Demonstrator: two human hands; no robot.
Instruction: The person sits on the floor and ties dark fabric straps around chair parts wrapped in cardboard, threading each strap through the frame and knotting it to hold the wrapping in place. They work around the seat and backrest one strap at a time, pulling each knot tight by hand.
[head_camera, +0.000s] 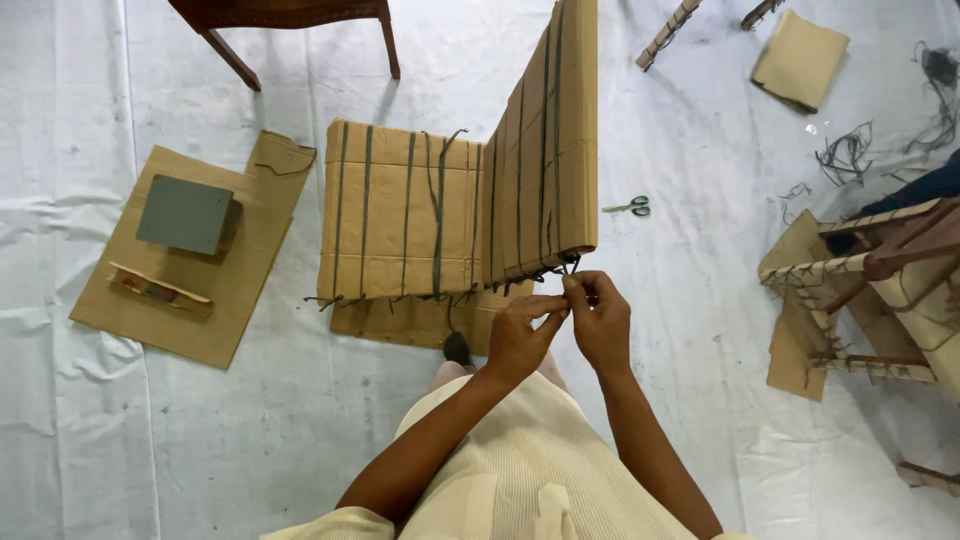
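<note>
String (566, 268) ends hang at the near corner of the cardboard bundle (470, 205). Left hand (520, 335) and right hand (600, 320) both pinch them. Pulling too hard could snap 1 or tear the cardboard.

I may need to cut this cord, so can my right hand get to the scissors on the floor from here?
Probably yes. The scissors lie in the open on the white sheet, up and right of the right hand, with nothing between them. But its fingers are pinching the cord at the cardboard-wrapped piece, so they would have to let go.
</note>
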